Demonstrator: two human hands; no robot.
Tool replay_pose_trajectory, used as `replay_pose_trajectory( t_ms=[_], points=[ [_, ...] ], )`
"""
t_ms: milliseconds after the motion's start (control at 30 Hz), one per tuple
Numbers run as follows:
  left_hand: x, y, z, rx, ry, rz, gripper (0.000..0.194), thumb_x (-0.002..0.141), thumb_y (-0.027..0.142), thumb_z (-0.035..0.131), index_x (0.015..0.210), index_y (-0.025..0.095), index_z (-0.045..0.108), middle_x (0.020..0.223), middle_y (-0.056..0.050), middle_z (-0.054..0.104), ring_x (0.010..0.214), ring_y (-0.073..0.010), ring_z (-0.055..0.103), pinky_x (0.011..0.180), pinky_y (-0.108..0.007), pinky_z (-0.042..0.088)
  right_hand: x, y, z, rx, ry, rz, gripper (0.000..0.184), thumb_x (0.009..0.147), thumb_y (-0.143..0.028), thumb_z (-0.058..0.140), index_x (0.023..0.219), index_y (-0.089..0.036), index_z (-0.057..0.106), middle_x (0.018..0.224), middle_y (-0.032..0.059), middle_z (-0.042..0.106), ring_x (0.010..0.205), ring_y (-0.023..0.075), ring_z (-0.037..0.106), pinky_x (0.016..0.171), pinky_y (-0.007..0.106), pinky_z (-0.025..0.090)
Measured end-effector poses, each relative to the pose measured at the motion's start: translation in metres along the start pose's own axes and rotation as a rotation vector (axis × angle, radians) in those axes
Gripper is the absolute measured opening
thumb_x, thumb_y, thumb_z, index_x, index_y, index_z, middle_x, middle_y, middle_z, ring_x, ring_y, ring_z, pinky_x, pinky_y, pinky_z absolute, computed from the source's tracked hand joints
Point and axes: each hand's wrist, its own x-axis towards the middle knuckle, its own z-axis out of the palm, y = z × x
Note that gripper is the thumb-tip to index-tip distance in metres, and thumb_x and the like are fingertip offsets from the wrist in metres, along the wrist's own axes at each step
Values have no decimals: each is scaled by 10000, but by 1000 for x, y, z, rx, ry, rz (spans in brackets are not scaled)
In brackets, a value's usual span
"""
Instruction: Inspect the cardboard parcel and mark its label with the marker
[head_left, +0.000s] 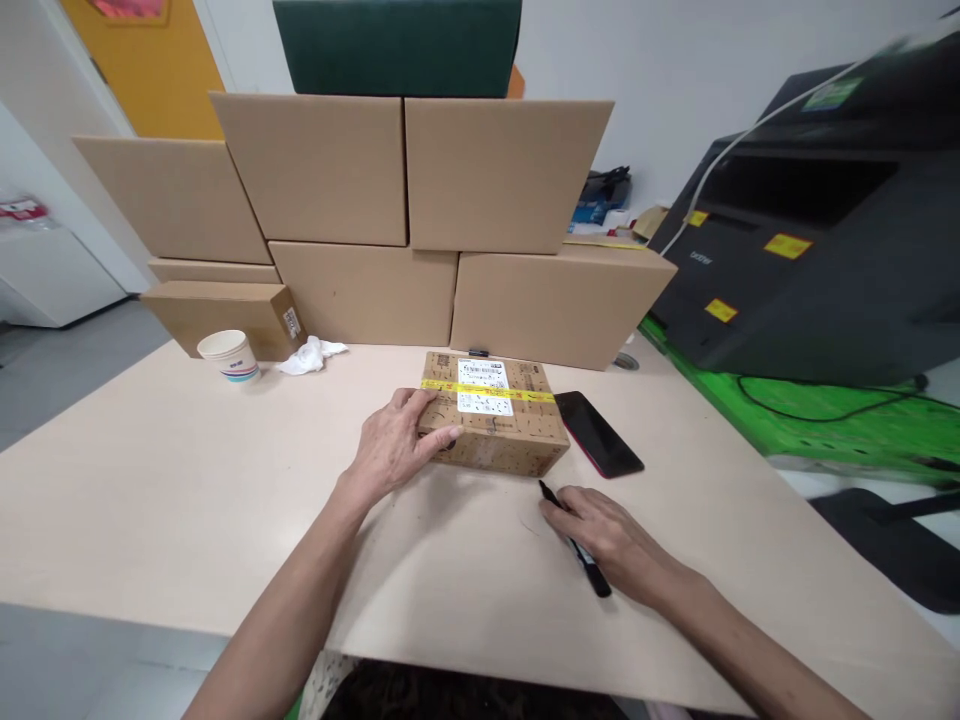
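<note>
A small brown cardboard box (525,424) lies on the table, with a white label (484,374) on top and a strip of yellow tape (534,396) across it. My left hand (394,435) grips its left end, the thumb along the front top edge and the fingers at the left side. Dark marks are scattered over the cardboard and the label. Just in front of the box's right corner, my right hand (600,530) is closed around a black marker pen (594,577), whose dark tip points toward the box without touching it.
A dark phone (600,435) lies right of the box, and a small black piece (478,352) behind it. Stacked cartons (360,295) line the table's back. At left are a paper cup (229,355) and crumpled tissue (311,355). A large printer (810,250) stands right.
</note>
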Motion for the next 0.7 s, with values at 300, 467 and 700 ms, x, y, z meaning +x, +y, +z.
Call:
replay_pose_trajectory(
  t_ms=[300,467,700],
  points=[
    [2,-4,12,63,10,50,586,935,619,587,1385,250,518,1241,-110,644,973,-293,704,832,-441,567,-7,26,14,56,77,180,382,1024,-134,353,1276,-160,640,1110,167,693,977,245,692,826,367,585],
    [2,-3,18,72,45,43,581,948,634,560,1372,240,514,1235,-119,641,989,-308,705,839,-454,568,-1,71,10,-193,42,740,549,992,-482,449,1350,-99,612,1249,246,672,1148,414,619,960,560,501],
    [2,-3,21,39,45,41,571,960,606,542,1395,239,489,1221,-119,633,979,-298,704,838,-451,570,12,111,10,-25,-218,1103,998,778,-785,573,1516,-122,457,1314,267,645,1257,458,593,979,515,477]
  ],
)
